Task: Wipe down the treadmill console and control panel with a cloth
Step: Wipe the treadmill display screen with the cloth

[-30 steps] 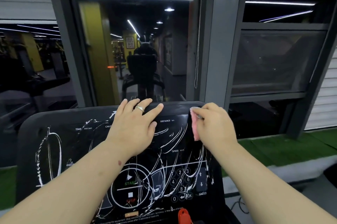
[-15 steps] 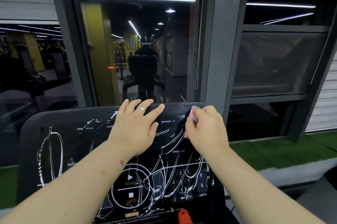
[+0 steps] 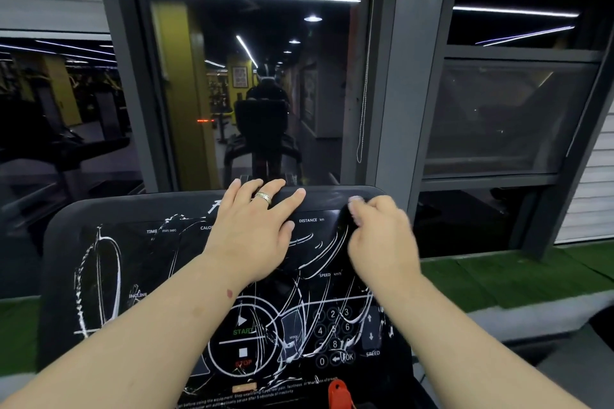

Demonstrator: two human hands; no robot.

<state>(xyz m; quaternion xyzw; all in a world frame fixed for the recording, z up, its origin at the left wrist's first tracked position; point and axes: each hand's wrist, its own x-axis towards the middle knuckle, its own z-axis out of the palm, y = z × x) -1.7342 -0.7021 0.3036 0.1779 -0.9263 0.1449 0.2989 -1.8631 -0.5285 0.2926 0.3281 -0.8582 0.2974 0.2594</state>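
The black treadmill console (image 3: 133, 275) fills the lower middle of the view, its control panel streaked with white marks. My left hand (image 3: 252, 225) lies flat with spread fingers on the console's top edge, a ring on one finger. My right hand (image 3: 382, 239) is curled near the top right corner, gripping a small pink cloth (image 3: 355, 200) of which only a blurred bit shows above the fingers. The cloth presses against the panel beside the DISTANCE label.
A red safety key (image 3: 337, 390) sits at the panel's bottom edge. Dark windows and a grey pillar (image 3: 395, 92) stand just behind the console. Green turf (image 3: 498, 275) and a concrete step lie to the right. A cord hangs by the pillar.
My right hand with the cloth moved left across the panel's top right, then back right and slightly up. My left hand stayed flat in place.
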